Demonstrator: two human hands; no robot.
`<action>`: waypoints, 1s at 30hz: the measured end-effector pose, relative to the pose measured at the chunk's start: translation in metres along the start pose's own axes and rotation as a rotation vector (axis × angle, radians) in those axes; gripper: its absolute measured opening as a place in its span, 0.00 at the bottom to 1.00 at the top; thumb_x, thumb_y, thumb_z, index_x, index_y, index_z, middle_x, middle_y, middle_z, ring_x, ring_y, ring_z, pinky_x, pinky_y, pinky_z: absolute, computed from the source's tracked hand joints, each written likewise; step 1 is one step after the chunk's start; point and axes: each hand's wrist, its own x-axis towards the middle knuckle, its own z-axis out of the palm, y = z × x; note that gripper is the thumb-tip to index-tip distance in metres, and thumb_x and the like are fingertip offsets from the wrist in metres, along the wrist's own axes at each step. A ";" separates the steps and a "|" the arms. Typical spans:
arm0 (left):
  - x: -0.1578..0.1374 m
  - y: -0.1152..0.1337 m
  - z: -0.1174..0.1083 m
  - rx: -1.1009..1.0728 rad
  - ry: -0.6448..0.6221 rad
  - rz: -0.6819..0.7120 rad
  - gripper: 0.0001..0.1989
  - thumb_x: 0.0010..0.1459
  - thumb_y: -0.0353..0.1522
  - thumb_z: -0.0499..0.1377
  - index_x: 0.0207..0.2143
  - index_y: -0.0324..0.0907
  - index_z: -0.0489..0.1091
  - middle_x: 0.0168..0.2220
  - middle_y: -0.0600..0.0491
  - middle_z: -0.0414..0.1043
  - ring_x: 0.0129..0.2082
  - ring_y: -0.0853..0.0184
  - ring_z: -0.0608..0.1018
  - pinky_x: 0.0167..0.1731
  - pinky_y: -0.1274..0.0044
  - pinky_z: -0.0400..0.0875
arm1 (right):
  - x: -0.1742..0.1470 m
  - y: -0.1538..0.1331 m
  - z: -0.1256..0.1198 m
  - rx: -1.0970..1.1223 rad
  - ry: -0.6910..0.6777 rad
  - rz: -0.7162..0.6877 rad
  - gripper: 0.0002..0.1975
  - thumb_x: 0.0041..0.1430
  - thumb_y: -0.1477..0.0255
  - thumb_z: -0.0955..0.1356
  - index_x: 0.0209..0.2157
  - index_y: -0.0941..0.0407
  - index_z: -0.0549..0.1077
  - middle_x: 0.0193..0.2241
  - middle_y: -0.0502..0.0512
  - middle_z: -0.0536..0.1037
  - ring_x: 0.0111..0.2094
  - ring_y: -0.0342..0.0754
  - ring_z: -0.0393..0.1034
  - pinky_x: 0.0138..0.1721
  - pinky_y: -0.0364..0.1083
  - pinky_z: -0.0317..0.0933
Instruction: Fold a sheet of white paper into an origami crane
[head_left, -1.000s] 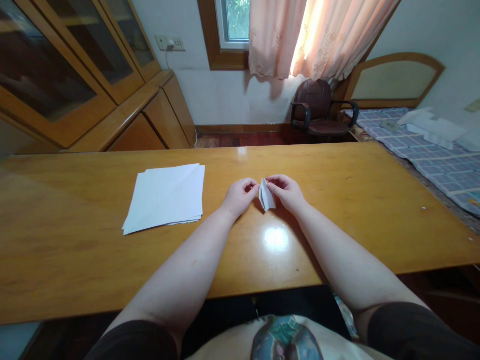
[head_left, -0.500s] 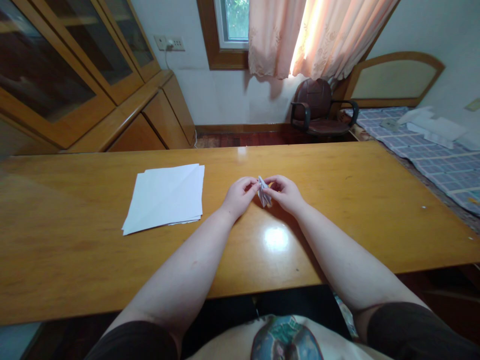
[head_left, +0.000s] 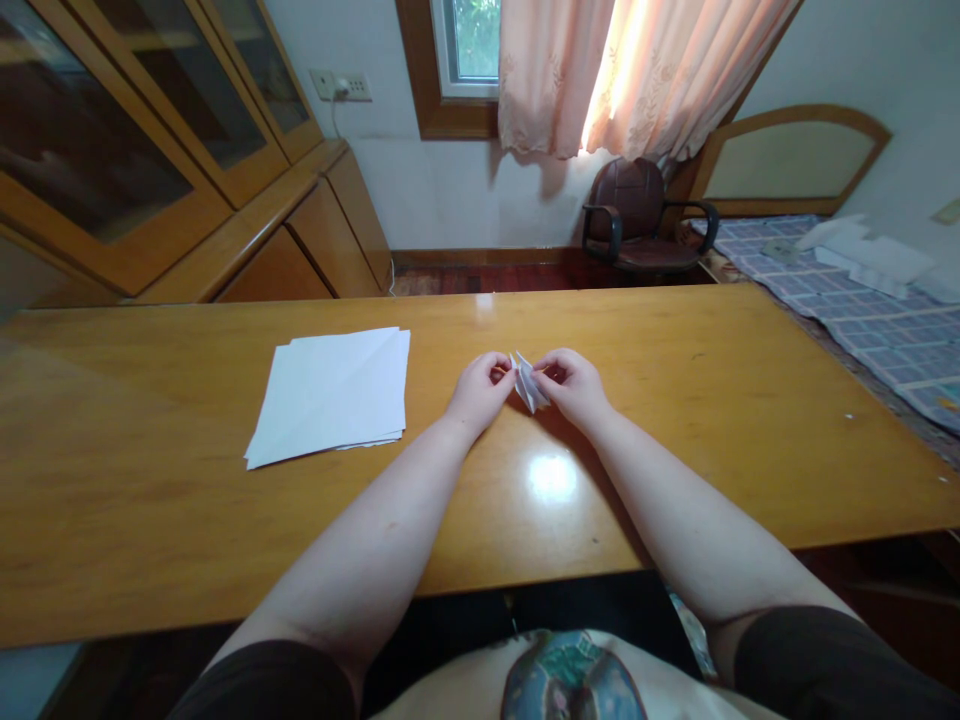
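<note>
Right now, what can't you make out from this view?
Head view throughout:
Folded paper: gripped edges hidden by the left hand and right hand; creases too small to count.
Paper stack: sheets overlap, hiding how many there are.
Table: left end cut off by the picture's edge.
Window: partly behind the curtain, top cut off.

A bedroom in a home: a bed [head_left: 795, 165] with a checked cover [head_left: 870, 325] far right, pink curtains [head_left: 555, 75] at the window [head_left: 476, 40], glass-fronted cabinets [head_left: 202, 80] left.
</note>
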 end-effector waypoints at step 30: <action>-0.008 0.013 0.001 0.226 0.032 -0.047 0.10 0.55 0.33 0.54 0.22 0.42 0.61 0.20 0.58 0.63 0.23 0.70 0.66 0.26 0.78 0.58 | -0.003 -0.009 0.002 -0.120 -0.011 0.124 0.09 0.47 0.72 0.64 0.17 0.55 0.61 0.16 0.47 0.64 0.20 0.41 0.59 0.23 0.42 0.52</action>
